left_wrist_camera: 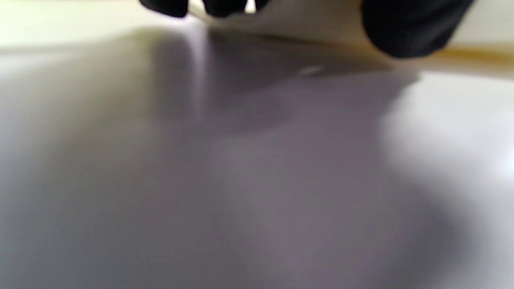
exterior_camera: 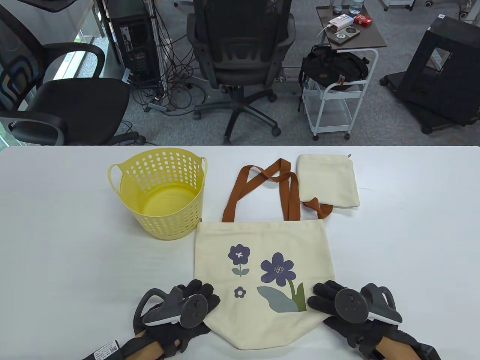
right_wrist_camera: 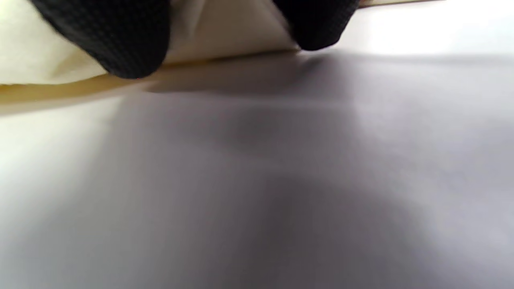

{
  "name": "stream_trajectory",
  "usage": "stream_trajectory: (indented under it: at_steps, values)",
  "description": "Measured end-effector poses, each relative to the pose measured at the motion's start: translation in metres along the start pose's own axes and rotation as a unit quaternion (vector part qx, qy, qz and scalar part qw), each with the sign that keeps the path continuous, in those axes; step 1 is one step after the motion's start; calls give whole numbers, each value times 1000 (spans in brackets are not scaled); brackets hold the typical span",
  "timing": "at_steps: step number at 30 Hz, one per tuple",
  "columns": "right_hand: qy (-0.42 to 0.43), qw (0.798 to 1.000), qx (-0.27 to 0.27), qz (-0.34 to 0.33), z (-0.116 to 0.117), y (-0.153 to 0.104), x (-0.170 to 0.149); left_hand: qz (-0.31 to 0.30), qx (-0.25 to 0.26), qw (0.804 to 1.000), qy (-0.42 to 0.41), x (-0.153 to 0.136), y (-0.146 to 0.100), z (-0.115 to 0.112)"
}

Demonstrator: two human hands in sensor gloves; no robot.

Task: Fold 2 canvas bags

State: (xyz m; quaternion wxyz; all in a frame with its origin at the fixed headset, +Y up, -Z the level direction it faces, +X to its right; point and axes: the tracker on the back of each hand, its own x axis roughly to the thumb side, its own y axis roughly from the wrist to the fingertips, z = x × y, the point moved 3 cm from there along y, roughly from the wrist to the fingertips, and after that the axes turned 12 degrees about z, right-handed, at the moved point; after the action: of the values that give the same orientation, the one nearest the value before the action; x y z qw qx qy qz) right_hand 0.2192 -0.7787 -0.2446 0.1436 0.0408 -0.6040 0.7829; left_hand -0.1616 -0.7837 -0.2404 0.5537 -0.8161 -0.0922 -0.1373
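Note:
A cream canvas bag with purple flowers (exterior_camera: 262, 277) lies flat at the near middle, its brown handles (exterior_camera: 258, 191) stretched away from me. My left hand (exterior_camera: 195, 300) grips the bag's lower left edge. My right hand (exterior_camera: 322, 300) grips its lower right edge. In the left wrist view the black fingertips (left_wrist_camera: 409, 28) touch the cream fabric (left_wrist_camera: 305, 20). In the right wrist view the fingers (right_wrist_camera: 108, 36) pinch the fabric (right_wrist_camera: 229, 28), whose edge is raised a little off the table. A second cream bag (exterior_camera: 328, 182) lies folded at the back right, a brown strap (exterior_camera: 318, 208) sticking out.
A yellow perforated basket (exterior_camera: 161, 195) stands upright and empty left of the handles. The white table (exterior_camera: 60, 243) ends at a far edge, with office chairs and a cart on the floor behind it.

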Motion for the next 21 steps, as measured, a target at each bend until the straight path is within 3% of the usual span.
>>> stream_trajectory:
  at_steps: [14, 21]
  values:
    - [174, 983, -52, -18, -46, -6, -16, -7, 19, 976, -218, -36, -10, 42]
    - [212, 977, -25, 14, -62, 22, -20, 57, 15, 972, -230, -47, 5, 56]
